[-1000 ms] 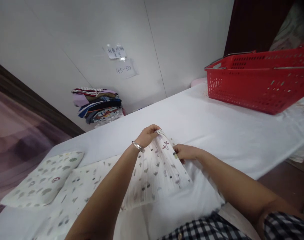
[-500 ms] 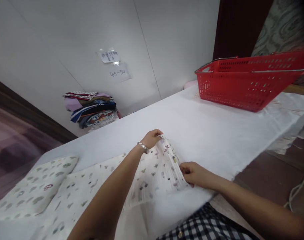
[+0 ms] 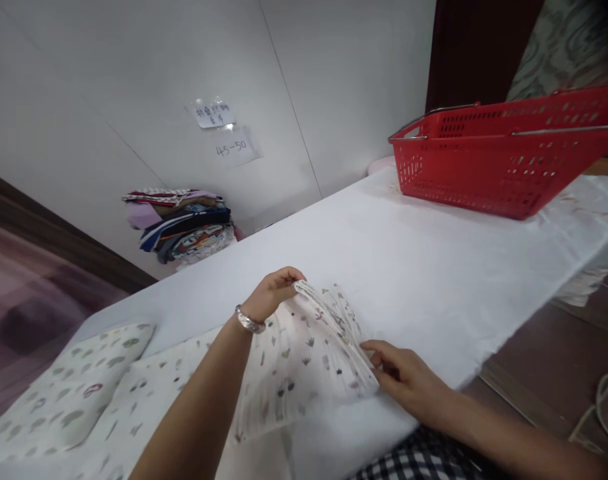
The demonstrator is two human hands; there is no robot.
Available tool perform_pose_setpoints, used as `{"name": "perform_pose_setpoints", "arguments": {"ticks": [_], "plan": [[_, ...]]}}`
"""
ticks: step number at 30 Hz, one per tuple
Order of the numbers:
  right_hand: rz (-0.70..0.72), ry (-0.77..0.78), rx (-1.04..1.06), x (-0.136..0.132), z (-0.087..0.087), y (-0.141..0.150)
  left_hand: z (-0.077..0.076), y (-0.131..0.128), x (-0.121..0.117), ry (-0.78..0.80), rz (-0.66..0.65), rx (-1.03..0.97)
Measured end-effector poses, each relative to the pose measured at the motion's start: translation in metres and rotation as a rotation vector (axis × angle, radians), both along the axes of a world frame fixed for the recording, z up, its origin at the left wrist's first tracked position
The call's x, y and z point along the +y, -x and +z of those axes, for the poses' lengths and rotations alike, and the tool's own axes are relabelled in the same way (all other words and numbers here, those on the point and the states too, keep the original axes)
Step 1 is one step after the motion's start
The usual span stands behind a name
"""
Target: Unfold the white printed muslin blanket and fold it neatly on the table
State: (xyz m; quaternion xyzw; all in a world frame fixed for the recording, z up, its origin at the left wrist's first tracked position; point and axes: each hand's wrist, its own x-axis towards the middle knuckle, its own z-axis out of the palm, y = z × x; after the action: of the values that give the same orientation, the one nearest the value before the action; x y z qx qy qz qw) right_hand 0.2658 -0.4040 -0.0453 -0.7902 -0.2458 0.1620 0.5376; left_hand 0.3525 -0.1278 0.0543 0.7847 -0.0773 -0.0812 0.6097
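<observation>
A thin white cloth (image 3: 304, 363) printed with small plants, mushrooms and rainbows lies across the white-covered table, its right end gathered into raised, layered folds. My left hand (image 3: 274, 293), with a silver bracelet at the wrist, pinches the far corner of those folds between thumb and fingers, lifting it slightly. At the near side of the same edge, my right hand (image 3: 401, 373) has its thumb and forefinger closed around the folds; its other fingers curl underneath and are partly hidden. To the left lies a folded, quilted white cloth (image 3: 74, 387) with a grey-green print.
A red plastic basket (image 3: 469, 167) with metal handles stands at the back right of the table (image 3: 414, 267). Against the wall is a stack of folded fabrics (image 3: 181, 223), below two paper signs (image 3: 231, 147). A pale cord (image 3: 597, 407) hangs at the right, beyond the table edge.
My left hand has moved left and slightly nearer, drawing the far corner of the cloth over. The folds now stand up more, with layers showing. My right hand has moved slightly nearer to me.
</observation>
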Motion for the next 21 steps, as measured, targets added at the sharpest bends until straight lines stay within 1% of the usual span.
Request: {"name": "perform_pose_setpoints", "arguments": {"ticks": [3, 7, 9, 11, 12, 13, 14, 16, 17, 19, 21], "plan": [[0.034, 0.027, -0.067, 0.000, 0.000, 0.004, -0.002, 0.001, 0.004, 0.030, 0.006, 0.043], [0.081, 0.084, 0.023, -0.003, -0.001, 0.003, -0.017, -0.011, -0.004, 0.053, -0.015, 0.101], [0.116, 0.108, 0.057, -0.007, 0.002, -0.003, -0.023, -0.017, -0.008, 0.065, -0.029, 0.108], [0.179, 0.117, 0.083, -0.010, 0.009, -0.015, -0.026, -0.020, -0.010, 0.065, -0.045, 0.123], [0.190, 0.113, 0.082, -0.010, 0.013, -0.025, -0.026, -0.021, -0.010, 0.062, -0.052, 0.133], [0.172, 0.105, 0.066, -0.008, 0.017, -0.037, -0.025, -0.021, -0.010, 0.057, -0.059, 0.141], [0.129, 0.096, 0.040, -0.005, 0.020, -0.052, -0.025, -0.020, -0.010, 0.054, -0.065, 0.144], [-0.012, 0.096, -0.024, 0.007, 0.023, -0.086, -0.022, -0.019, -0.009, 0.047, -0.075, 0.146], [-0.059, 0.104, -0.034, 0.016, 0.022, -0.103, -0.021, -0.018, -0.009, 0.045, -0.078, 0.146], [-0.085, 0.137, -0.031, 0.034, 0.019, -0.134, -0.020, -0.016, -0.009, 0.043, -0.078, 0.150], [-0.114, 0.197, -0.055, 0.053, 0.015, -0.155, -0.020, -0.015, -0.009, 0.048, -0.075, 0.157]]}}
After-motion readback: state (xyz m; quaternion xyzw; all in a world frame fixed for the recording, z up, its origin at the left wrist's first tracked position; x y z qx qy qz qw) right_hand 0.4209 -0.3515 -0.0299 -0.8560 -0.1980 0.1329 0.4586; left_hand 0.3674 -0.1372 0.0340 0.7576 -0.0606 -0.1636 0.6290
